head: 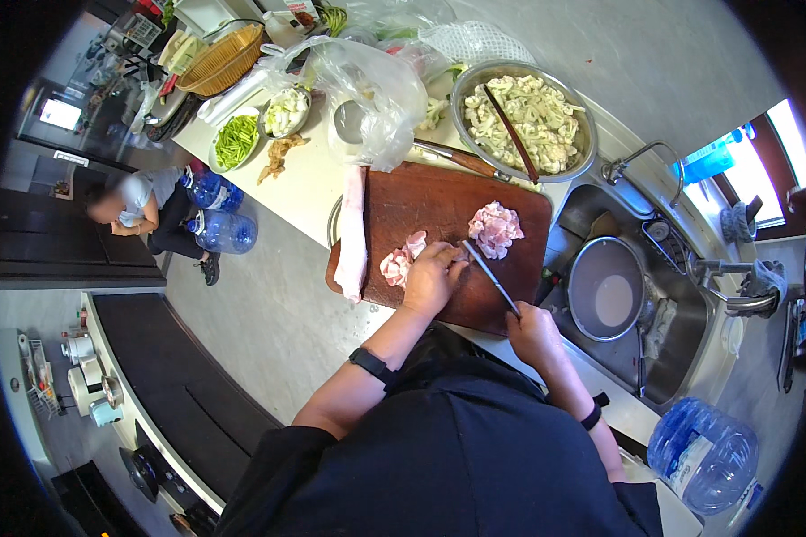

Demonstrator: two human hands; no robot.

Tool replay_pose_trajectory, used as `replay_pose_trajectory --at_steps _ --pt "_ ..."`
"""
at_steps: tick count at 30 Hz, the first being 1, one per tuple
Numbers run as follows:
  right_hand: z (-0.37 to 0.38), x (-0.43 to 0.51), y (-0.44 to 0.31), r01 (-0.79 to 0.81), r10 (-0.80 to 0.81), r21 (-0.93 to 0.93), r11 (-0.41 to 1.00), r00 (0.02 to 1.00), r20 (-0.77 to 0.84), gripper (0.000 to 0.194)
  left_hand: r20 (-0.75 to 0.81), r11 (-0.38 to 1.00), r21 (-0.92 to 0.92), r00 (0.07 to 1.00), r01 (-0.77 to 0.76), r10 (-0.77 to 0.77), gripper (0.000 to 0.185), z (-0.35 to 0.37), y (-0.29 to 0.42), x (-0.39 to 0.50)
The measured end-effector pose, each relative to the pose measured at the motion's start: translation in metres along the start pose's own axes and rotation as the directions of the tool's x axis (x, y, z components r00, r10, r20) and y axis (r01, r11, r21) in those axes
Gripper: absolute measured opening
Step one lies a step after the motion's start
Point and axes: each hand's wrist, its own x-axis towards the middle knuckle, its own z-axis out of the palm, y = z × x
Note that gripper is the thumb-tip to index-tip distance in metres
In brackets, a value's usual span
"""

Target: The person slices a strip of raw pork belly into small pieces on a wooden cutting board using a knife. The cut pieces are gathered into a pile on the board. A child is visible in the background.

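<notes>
On a reddish-brown wooden cutting board (403, 201), my left hand (431, 276) pinches a small piece of raw meat (461, 256), mostly hidden by the fingers. My right hand (536, 335) grips a knife (490, 274) by its handle, which the fist covers. The blade is seen nearly edge-on, its tip close to my left fingertips. Beyond the blade lies a heap of cut raw meat (496, 229). Meat slices (396, 267) rest just left of my left hand. A long pale strip of meat (352, 235), likely pork, lies along the board's left side.
Behind the board stand a metal bowl of cauliflower (524, 121) with chopsticks across it and a plastic bag (376, 87). Cut green vegetables fill a plate (236, 139). At right, a sink (685, 322) holds a basin (604, 288). A seated person (154, 201) is at left.
</notes>
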Motion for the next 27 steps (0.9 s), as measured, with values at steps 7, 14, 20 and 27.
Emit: replay_pose_trajectory --at_steps 7,14,20,27 --pt "-0.007 0.007 -0.019 -0.036 0.065 -0.281 0.959 0.993 0.094 0.015 0.025 0.995 0.097 0.999 -0.036 0.034 0.025 0.018 -0.005 -0.011" --pt "0.004 0.040 -0.032 -0.019 0.041 -0.181 0.983 0.992 0.119 0.019 -0.070 0.996 0.091 0.997 -0.022 0.029 0.007 0.017 0.004 -0.008" --pt "0.018 0.108 -0.072 0.129 -0.106 -0.179 0.975 0.985 0.133 0.024 -0.036 0.998 0.041 0.998 -0.054 0.055 0.013 0.012 0.004 -0.007" --pt "0.002 0.067 -0.030 -0.016 0.038 -0.160 0.987 0.990 0.137 0.023 -0.041 0.996 0.090 0.999 -0.011 0.015 0.010 0.014 0.004 -0.006"
